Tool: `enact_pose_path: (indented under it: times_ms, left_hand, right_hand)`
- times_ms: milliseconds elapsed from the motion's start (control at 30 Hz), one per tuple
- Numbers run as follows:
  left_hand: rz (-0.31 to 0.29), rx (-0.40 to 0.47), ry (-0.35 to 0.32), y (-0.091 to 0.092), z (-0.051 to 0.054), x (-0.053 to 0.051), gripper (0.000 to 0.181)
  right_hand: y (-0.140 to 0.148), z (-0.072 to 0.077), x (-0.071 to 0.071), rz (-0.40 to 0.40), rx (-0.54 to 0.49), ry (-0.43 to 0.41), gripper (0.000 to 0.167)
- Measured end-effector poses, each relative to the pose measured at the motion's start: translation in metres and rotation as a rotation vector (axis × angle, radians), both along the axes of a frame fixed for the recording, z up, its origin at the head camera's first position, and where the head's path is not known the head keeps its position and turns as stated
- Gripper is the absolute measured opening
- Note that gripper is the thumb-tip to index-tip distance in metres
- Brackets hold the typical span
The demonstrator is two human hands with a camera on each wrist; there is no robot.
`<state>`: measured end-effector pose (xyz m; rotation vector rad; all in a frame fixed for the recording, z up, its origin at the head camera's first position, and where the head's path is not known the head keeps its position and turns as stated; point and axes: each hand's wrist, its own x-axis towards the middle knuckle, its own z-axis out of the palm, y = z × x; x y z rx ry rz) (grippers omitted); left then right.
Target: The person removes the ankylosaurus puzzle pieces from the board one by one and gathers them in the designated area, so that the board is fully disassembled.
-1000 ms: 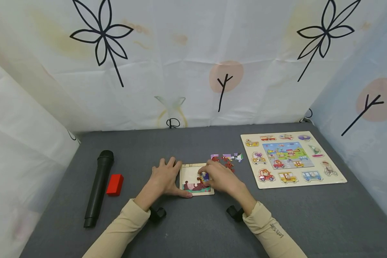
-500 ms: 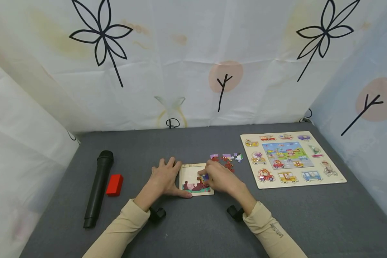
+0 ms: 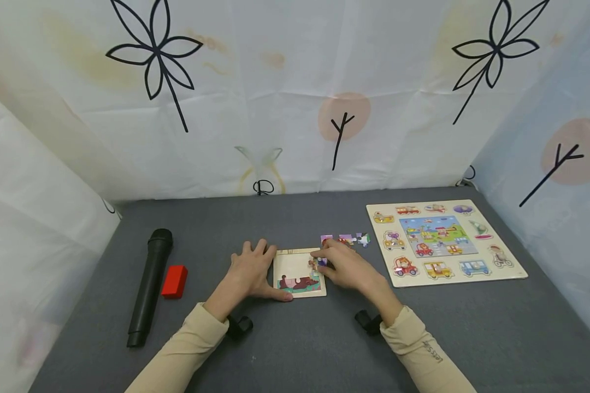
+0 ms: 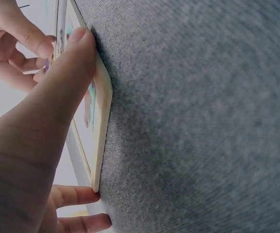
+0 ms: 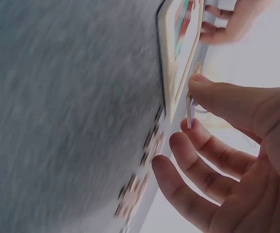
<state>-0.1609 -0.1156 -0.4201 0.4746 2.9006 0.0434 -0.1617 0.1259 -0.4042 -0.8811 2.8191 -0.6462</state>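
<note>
A small wooden puzzle tray point(image 3: 295, 252) lies flat on the dark table; several pieces forming a brown figure on green fill its near strip. My left hand point(image 3: 248, 273) steadies it, thumb stretched along the near edge and other fingers spread around the left side. In the left wrist view that thumb point(image 4: 77, 63) presses on the tray's rim. At the tray's right side, my right hand point(image 3: 349, 266) pinches a puzzle piece point(image 5: 190, 109) between thumb and fingers, raised off the tray. Fingers partly hide the piece's printed face.
Loose puzzle pieces point(image 3: 363, 239) lie just beyond my right hand, partly covered by it. A larger wooden puzzle board point(image 3: 389, 256) with vehicle pictures is at the right. On the left are a black microphone point(image 3: 149, 289) and a red block point(image 3: 175, 281). Cloth walls enclose the table.
My right hand has lifted the puzzle piece away from the laid pieces and moved slightly right, uncovering more of the brown figure. My left hand stays in place on the tray.
</note>
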Motion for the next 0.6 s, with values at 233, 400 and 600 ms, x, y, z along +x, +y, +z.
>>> enact_pose_path:
  times_ms: [233, 400, 600]
  left_hand:
    - [0.000, 0.014, 0.000, 0.000, 0.001, 0.001, 0.115]
    - [0.001, 0.024, 0.002, 0.000, 0.000, 0.001, 0.115]
    - [0.000, 0.026, 0.004, -0.001, 0.000, 0.001, 0.115]
  right_hand:
    - [0.019, 0.001, -0.004, -0.053, 0.033, -0.026, 0.039]
    - [0.034, 0.002, -0.006, -0.062, 0.052, -0.021, 0.035]
    - [0.053, 0.004, -0.011, -0.065, 0.047, -0.005, 0.035]
